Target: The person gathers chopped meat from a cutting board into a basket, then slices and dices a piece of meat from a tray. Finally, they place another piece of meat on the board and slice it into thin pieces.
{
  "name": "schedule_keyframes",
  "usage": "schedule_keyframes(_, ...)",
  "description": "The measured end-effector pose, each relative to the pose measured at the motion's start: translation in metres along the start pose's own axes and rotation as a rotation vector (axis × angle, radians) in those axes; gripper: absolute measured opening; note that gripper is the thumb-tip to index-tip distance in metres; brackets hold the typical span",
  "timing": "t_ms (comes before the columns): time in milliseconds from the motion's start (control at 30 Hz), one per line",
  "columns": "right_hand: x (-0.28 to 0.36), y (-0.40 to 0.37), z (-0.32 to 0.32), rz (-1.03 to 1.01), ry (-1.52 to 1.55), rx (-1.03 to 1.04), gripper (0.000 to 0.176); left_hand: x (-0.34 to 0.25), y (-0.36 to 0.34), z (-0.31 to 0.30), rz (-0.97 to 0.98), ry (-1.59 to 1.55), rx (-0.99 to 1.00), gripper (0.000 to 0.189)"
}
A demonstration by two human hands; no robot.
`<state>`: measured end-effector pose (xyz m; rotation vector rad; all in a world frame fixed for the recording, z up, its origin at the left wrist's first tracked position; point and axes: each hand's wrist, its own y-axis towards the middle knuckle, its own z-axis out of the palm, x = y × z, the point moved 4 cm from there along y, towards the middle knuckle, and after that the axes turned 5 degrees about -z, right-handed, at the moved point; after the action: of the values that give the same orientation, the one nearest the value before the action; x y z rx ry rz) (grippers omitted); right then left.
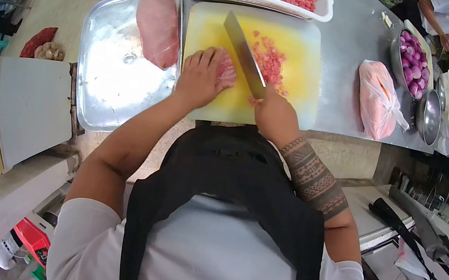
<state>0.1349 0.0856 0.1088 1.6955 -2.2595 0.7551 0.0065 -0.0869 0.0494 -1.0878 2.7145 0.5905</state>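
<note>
On a yellow-stained cutting board, my left hand rests with its fingers close together over a piece of raw meat, pressing it down. My right hand is wrapped round the handle of a cleaver, whose wide blade points up and to the left, just right of the meat piece. Small diced meat lies on the board to the right of the blade. A larger slab of meat sits in a clear tray to the left of the board.
Beyond the board, a white basket holds diced meat. A pink-white plastic bag, a bowl of purple onions and a metal bowl stand on the steel table at right. Other people are at the upper right.
</note>
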Motion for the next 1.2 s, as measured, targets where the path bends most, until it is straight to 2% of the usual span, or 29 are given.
schedule_keyframes(100,-0.016,-0.009,-0.012,0.058,-0.059,0.000,0.026,0.011,0.011,0.014,-0.004,0.015,0.068,0.092)
schedule_keyframes(233,-0.017,-0.012,-0.006,0.011,-0.083,-0.031,0.020,0.026,0.048,0.027,-0.187,0.072,0.060,0.089)
schedule_keyframes(300,-0.016,-0.014,0.000,-0.015,-0.058,-0.030,0.020,0.016,0.054,0.031,-0.241,0.082,0.064,0.087)
schedule_keyframes(433,-0.018,-0.014,-0.011,0.002,-0.036,0.057,0.024,-0.024,0.036,0.026,-0.192,0.008,0.138,0.082)
schedule_keyframes(533,-0.026,-0.010,-0.011,-0.023,-0.011,0.059,0.025,-0.033,0.033,0.020,-0.198,-0.040,0.010,0.066)
schedule_keyframes(633,-0.032,-0.004,-0.018,-0.067,-0.015,0.070,0.026,-0.011,0.055,0.034,-0.341,-0.100,0.156,0.044)
schedule_keyframes(733,-0.030,-0.009,-0.038,-0.095,-0.020,0.084,0.029,-0.017,0.057,0.039,-0.185,0.131,0.078,0.028)
schedule_keyframes(867,-0.009,-0.019,-0.062,-0.103,-0.014,0.145,0.029,-0.024,0.057,0.037,-0.189,0.154,0.038,0.029)
schedule_keyframes(933,-0.005,-0.011,-0.051,-0.173,0.054,0.116,0.029,-0.024,0.057,0.040,-0.207,0.181,0.049,0.028)
schedule_keyframes(1033,-0.008,0.045,0.003,-0.165,0.005,0.044,0.030,-0.021,0.056,0.043,-0.207,0.172,0.054,0.028)
schedule_keyframes(1133,0.002,0.069,-0.007,-0.115,0.024,0.078,0.031,-0.018,0.057,0.044,-0.222,0.144,0.080,0.029)
schedule_keyframes(1200,0.006,0.053,-0.024,-0.126,0.005,0.075,0.031,-0.019,0.057,0.043,-0.236,0.107,0.066,0.028)
